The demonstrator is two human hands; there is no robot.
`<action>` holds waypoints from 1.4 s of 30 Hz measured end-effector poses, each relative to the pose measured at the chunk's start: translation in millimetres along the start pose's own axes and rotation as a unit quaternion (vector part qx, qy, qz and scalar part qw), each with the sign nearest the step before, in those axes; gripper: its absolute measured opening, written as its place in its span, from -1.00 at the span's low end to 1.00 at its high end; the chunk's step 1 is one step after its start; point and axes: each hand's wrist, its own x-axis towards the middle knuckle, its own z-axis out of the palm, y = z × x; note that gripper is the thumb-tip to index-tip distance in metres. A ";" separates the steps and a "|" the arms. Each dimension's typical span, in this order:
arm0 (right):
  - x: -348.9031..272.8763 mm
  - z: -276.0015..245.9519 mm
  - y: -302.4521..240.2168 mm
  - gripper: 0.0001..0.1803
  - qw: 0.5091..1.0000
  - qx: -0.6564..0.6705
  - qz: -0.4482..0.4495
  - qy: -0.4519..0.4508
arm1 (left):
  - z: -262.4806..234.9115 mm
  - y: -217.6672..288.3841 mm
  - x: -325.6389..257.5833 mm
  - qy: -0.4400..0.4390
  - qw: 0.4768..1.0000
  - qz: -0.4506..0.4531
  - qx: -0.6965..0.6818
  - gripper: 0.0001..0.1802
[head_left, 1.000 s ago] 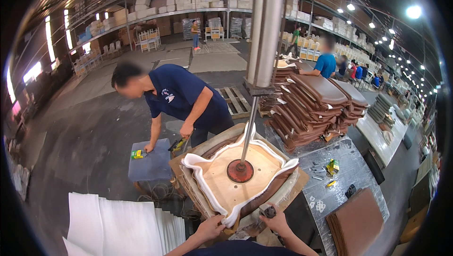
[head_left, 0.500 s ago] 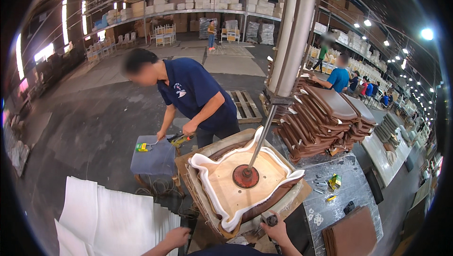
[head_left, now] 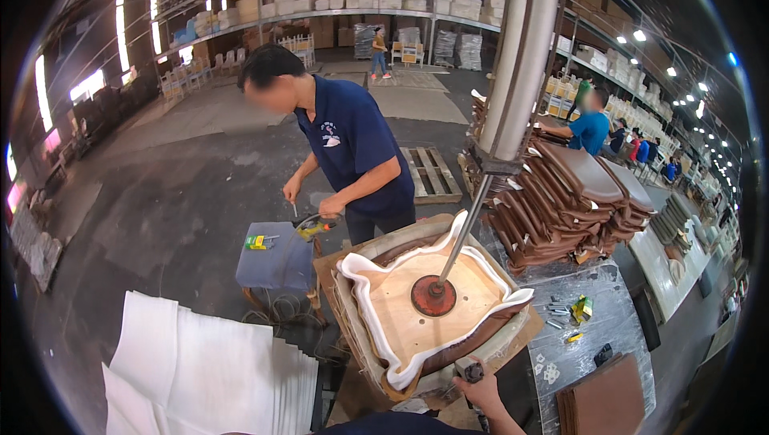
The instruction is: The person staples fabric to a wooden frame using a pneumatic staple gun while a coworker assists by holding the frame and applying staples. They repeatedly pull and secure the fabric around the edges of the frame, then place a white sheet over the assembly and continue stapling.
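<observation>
My right hand (head_left: pixel 483 392) is closed around a dark, round-ended tool (head_left: pixel 471 369) at the near right corner of the seat frame; most of the tool is hidden, so its kind is unclear. In front of me lies a seat panel of pale plywood (head_left: pixel 392 291), ringed by white foam padding (head_left: pixel 370 327) and brown cover material (head_left: pixel 473 324). A red round press foot (head_left: pixel 433 296) on a metal rod (head_left: pixel 465 235) bears down on the plywood's middle. My left hand is out of view.
White foam sheets (head_left: pixel 200 355) lie at left. Across from me, a co-worker (head_left: pixel 352 147) holds a yellow-green air tool (head_left: pixel 314 230) beside a grey padded stool (head_left: pixel 276 263). At right, a wrapped table (head_left: pixel 617 299) carries brown pieces (head_left: pixel 601 403) and metal strips; brown covers (head_left: pixel 553 203) stand stacked behind.
My left hand has left the view from beside the foam sheets. The view has shifted slightly left, and the co-worker's hand has lifted off the stool. My right hand keeps its grip.
</observation>
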 end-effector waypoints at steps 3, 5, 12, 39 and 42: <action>-0.1 -0.4 -9.9 -0.13 1.000 -0.025 -0.014 -0.004 | 3.2 5.4 7.5 -0.001 1.000 -0.002 -0.010 -0.58; -0.8 1.5 -17.4 -0.15 1.000 -0.026 -0.013 -0.009 | 2.0 11.3 16.8 0.002 1.000 0.002 -0.003 -0.59; -1.9 -6.1 -30.8 -0.19 1.000 -0.020 -0.011 -0.016 | -51.3 84.7 63.6 0.342 0.930 0.123 -0.046 -0.65; -4.9 -6.8 -31.9 -0.15 0.999 -0.005 0.031 -0.020 | -68.7 229.7 95.7 0.480 0.779 0.402 0.034 -0.64; -5.3 -5.6 -31.5 -0.18 0.999 0.038 0.032 -0.021 | -69.6 227.3 97.4 0.479 0.777 0.407 0.040 -0.64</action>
